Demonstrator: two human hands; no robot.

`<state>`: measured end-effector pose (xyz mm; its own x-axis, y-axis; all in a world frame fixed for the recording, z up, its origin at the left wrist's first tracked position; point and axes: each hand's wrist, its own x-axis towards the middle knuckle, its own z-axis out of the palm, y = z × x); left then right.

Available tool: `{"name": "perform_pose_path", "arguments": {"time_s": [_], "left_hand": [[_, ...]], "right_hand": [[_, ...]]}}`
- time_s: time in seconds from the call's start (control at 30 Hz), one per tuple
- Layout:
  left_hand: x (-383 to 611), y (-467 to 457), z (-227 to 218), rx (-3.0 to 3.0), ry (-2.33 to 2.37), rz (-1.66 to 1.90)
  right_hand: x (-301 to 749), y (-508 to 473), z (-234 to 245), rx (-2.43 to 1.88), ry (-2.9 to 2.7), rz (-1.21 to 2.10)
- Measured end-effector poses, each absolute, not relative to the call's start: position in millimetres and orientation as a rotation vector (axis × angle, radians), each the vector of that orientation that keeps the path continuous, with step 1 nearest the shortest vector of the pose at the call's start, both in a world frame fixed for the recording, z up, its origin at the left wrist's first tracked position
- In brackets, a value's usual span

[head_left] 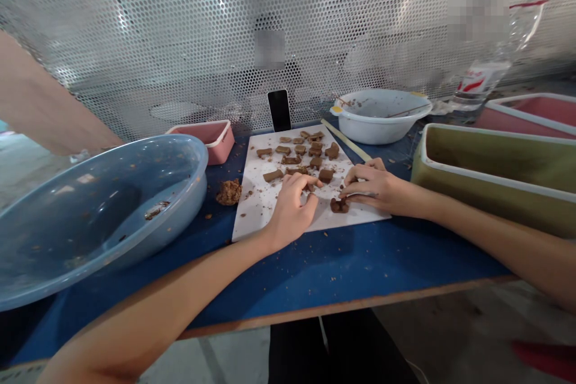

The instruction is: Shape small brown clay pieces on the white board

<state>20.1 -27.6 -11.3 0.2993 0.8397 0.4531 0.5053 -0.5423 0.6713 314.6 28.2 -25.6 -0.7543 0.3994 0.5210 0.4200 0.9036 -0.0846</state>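
On a white board (263,210) lie several small brown clay-like pieces (283,149), many of them blocky with notched edges. My left hand (292,207) rests over the board's near part, its thumb and index finger apart, beside brown bits partly hidden beneath the fingers. To its right, my right hand (375,189) has its fingers pinched together; a thin greyish edge shows between them, too small to name. Just left of those fingertips sits a darker notched brown piece (339,206), close to or touching them. A square brown block (326,176) lies between the two hands, farther back.
A large blue basin (180,150) stands left, near a crumbly brown lump (229,192) and a pink box (220,143). Behind are a phone (279,110), a pale strip (344,139) and a white basin (373,129). An olive trough (486,180) and plastic bottle (479,81) stand right.
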Motion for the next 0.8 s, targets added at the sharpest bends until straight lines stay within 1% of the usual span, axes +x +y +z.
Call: {"name": "perform_pose_path", "arguments": {"time_s": [0.37, 0.67, 0.8], "left_hand": [[20.6, -28.2, -9.1, 2.154, 1.186, 1.134], [20.8, -27.8, -10.2, 2.169, 1.18, 1.143], [20.9, -27.0, -12.0, 2.161, 1.195, 1.136]], "right_hand": [[310.2, 25.0, -25.2, -0.478, -2.553, -0.236], [306.9, 24.4, -25.8, -0.462, -2.537, -0.259], [308.2, 20.7, -18.6, -0.44, -2.546, -0.237]]}}
